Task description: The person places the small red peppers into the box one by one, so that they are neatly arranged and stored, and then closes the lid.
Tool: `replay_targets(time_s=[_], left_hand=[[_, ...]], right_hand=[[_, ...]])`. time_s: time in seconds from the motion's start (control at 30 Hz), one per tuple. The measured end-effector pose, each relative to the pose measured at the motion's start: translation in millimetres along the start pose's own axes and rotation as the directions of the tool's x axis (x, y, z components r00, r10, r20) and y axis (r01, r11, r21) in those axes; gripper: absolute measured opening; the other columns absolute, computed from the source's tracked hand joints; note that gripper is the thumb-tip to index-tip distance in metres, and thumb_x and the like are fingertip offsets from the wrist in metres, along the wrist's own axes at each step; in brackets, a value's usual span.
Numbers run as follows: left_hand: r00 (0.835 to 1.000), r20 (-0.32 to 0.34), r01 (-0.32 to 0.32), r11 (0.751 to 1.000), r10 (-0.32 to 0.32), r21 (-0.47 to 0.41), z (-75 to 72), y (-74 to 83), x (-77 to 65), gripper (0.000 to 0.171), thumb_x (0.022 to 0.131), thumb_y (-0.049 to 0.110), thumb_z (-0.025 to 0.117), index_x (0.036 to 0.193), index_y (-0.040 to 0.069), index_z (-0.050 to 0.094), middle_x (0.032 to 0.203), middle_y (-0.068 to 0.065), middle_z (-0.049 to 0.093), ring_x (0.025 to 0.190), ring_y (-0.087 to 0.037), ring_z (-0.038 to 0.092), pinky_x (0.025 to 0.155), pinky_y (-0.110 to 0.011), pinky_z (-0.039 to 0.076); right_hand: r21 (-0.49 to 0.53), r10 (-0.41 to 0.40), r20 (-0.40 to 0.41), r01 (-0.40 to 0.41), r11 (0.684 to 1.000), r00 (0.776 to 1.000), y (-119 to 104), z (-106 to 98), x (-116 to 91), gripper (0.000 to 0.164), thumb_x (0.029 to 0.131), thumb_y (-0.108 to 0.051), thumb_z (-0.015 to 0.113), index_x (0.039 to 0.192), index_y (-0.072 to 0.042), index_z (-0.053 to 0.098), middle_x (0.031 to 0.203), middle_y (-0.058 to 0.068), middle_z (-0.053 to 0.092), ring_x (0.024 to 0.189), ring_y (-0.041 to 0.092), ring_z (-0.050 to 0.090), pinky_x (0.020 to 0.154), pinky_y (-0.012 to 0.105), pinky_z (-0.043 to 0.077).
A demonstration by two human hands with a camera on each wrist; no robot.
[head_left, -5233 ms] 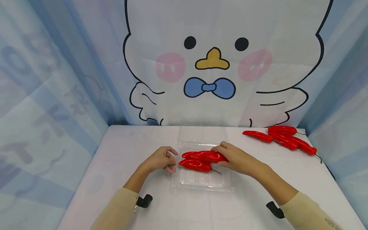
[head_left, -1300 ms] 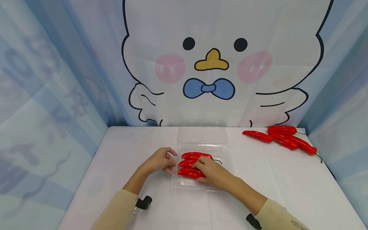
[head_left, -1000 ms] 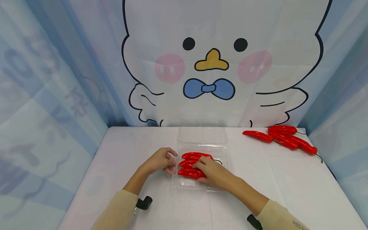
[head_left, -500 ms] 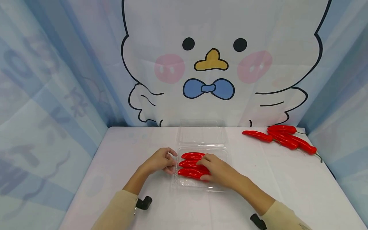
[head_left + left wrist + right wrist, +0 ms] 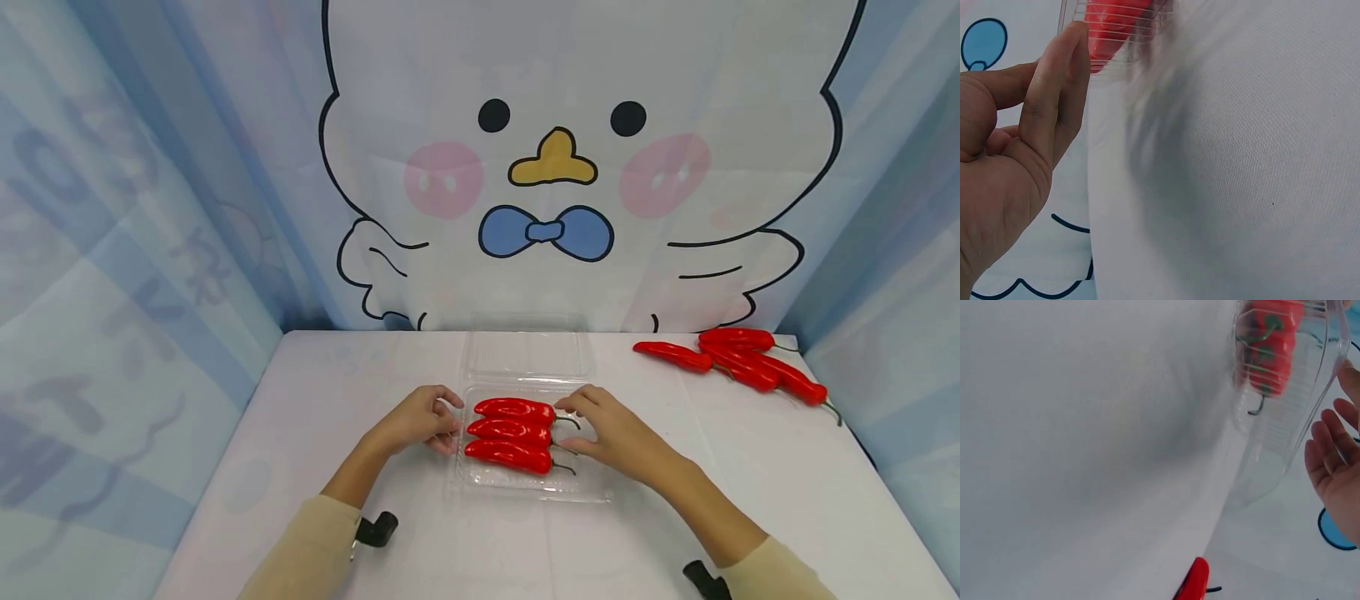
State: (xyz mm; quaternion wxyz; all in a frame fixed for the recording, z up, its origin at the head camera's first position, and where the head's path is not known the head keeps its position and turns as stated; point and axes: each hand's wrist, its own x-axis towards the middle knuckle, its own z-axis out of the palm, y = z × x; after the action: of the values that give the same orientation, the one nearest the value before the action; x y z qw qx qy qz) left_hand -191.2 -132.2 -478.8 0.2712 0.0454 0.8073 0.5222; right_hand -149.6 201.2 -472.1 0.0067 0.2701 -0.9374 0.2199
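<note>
Three glossy red chili peppers lie side by side in a clear plastic clamshell box (image 5: 487,482): the back pepper (image 5: 513,409), the middle pepper (image 5: 508,431) and the front pepper (image 5: 507,455). Their green stems point right. At the box's left side, my left hand (image 5: 418,419) has loosely bent fingers; in its wrist view, fingertips are right at the ribbed wall. Over the right side my right hand (image 5: 618,433) spreads thumb and fingers around the stem ends, gripping no pepper. The right wrist view shows this hand (image 5: 1341,469) beside the transparent wall.
The box's hinged lid (image 5: 528,354) lies folded back toward the rear curtain (image 5: 555,287). Several more red chili peppers (image 5: 738,367) are piled at the table's back right corner. Patterned curtains hang on both sides of the white table (image 5: 450,550).
The peppers in the box now lie in a neat row of three. My right hand has let go of the front one and drawn back rightward. The left hand has stayed put.
</note>
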Motion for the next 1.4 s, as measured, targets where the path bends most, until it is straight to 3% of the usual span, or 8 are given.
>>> replay_targets(time_s=[0.47, 0.7, 1.03, 1.4], left_hand=[[1.0, -0.01, -0.002, 1.0, 0.002, 0.002, 1.5, 0.9, -0.4, 0.031, 0.097, 0.004, 0.068, 0.126, -0.001, 0.059, 0.086, -0.014, 0.069, 0.061, -0.019, 0.07, 0.06, -0.033, 0.064], [1.0, -0.012, -0.002, 1.0, 0.002, 0.01, 1.6, 1.9, -1.3, 0.031, 0.097, 0.006, 0.069, 0.126, 0.0, 0.06, 0.087, -0.014, 0.069, 0.06, -0.02, 0.071, 0.06, -0.032, 0.064], [1.0, -0.006, -0.002, 1.0, 0.002, 0.012, 1.3, 2.1, -1.0, 0.031, 0.096, 0.005, 0.069, 0.125, -0.001, 0.06, 0.085, -0.013, 0.069, 0.06, -0.019, 0.07, 0.06, -0.032, 0.064], [1.0, -0.006, 0.002, 1.0, -0.002, 0.005, 1.2, 1.3, -1.0, 0.031, 0.097, 0.005, 0.068, 0.126, -0.001, 0.059, 0.085, -0.014, 0.069, 0.06, -0.02, 0.071, 0.06, -0.032, 0.064]], right_hand=[[0.071, 0.182, -0.123, -0.175, 0.982, 0.976, 41.0, -28.7, -32.0, 0.052, 0.089, -0.022, 0.082, 0.134, -0.008, 0.06, 0.128, 0.011, 0.063, 0.111, 0.034, 0.064, 0.09, 0.052, 0.062], [0.018, 0.245, -0.164, -0.246, 0.969, 0.956, 65.2, -41.4, -38.0, 0.063, 0.088, -0.022, 0.082, 0.141, -0.004, 0.053, 0.141, 0.022, 0.055, 0.131, 0.043, 0.052, 0.1, 0.065, 0.052], [0.02, 0.348, -0.139, -0.348, 0.937, 0.927, 106.8, -60.5, -36.4, 0.074, 0.088, -0.023, 0.083, 0.148, -0.001, 0.045, 0.148, 0.029, 0.048, 0.139, 0.052, 0.04, 0.105, 0.075, 0.041], [-0.002, 0.417, -0.027, -0.417, 0.909, 0.909, 144.5, -73.1, -21.8, 0.085, 0.088, -0.024, 0.083, 0.156, -0.004, 0.037, 0.156, 0.03, 0.038, 0.142, 0.054, 0.033, 0.105, 0.076, 0.04]])
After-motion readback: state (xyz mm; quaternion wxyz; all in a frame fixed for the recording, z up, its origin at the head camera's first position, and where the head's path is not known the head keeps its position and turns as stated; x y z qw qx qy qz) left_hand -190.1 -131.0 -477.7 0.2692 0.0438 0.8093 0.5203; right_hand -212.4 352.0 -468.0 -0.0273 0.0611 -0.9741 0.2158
